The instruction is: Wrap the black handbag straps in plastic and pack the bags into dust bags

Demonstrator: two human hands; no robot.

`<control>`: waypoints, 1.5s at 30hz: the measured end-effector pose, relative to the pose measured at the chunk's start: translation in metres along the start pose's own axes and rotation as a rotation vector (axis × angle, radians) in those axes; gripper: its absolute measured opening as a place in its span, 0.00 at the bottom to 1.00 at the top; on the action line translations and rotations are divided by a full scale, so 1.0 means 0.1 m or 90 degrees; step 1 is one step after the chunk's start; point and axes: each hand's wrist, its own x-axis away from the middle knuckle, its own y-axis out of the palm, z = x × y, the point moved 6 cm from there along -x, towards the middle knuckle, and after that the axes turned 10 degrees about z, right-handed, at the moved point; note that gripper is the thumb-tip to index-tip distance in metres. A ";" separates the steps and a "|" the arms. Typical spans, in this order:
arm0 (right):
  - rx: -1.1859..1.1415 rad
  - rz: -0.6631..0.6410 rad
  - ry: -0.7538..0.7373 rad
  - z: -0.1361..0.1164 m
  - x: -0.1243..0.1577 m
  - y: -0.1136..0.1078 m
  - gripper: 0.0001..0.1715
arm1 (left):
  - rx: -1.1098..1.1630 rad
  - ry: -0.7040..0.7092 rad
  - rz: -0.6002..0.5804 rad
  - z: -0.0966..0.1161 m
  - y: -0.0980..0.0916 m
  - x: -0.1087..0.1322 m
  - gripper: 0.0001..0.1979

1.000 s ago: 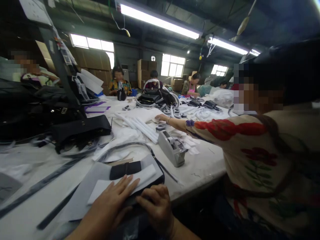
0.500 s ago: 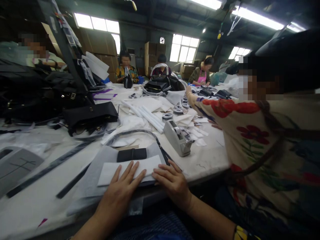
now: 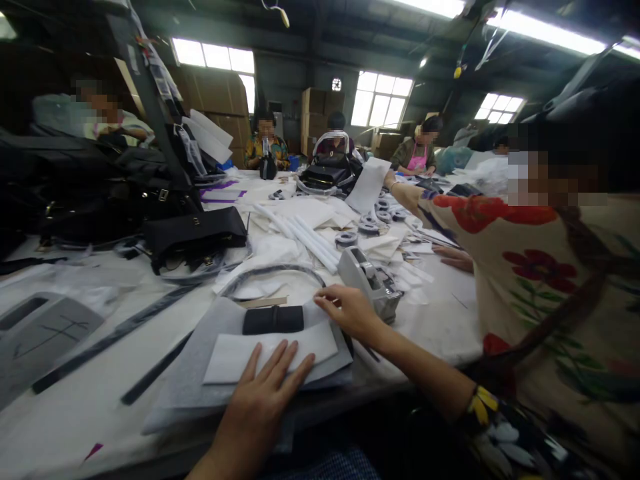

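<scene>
"In the head view, how many things lie about the person's hands?"

"One white pad [image 3: 225, 360], near the table's edge; one grey sheet [image 3: 200, 373] under it; one black banded piece [image 3: 260, 321] just beside the pad at twelve o'clock. Two dark strips [image 3: 157, 370] lie at nine o'clock, one grey tape dispenser [image 3: 361, 277] at two, one black bag [image 3: 195, 237] at eleven."

"And the hands?"

"The left hand [image 3: 263, 397] is open, fingers spread flat on the pad. The right hand [image 3: 350, 310], at two o'clock from the pad, has its fingers half curled; whether they pinch the sheet's corner cannot be told."

"Anyone else?"

"A co-worker's hand [image 3: 389, 179] at one o'clock holds one white sheet [image 3: 369, 188]."
</scene>
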 end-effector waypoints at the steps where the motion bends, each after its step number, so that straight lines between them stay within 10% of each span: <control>1: 0.044 -0.037 0.036 0.06 -0.22 0.09 0.16 | -0.006 0.001 0.004 0.00 0.00 0.00 0.33; 6: 0.166 -0.167 0.129 0.23 -0.98 0.62 0.24 | -0.017 0.006 0.022 -0.01 0.00 -0.01 0.35; 12: 0.167 -0.222 0.239 0.43 -1.03 0.87 0.18 | 0.038 -0.068 0.025 -0.03 0.03 0.04 0.35; 20: -0.216 -0.167 0.307 0.55 -0.81 0.78 0.12 | 0.019 -0.029 0.040 -0.02 0.04 0.02 0.35; 29: -0.605 -0.121 0.293 0.28 -0.75 0.40 0.32 | 0.005 -0.016 0.025 -0.02 0.03 0.03 0.33; 38: -0.438 -0.059 -0.088 -0.38 0.07 -0.32 0.34 | 0.030 -0.032 0.007 -0.02 -0.01 -0.03 0.33; 45: -0.044 0.098 -0.453 -0.64 1.12 -0.14 0.23 | 0.155 -0.107 0.020 -0.05 0.00 0.01 0.24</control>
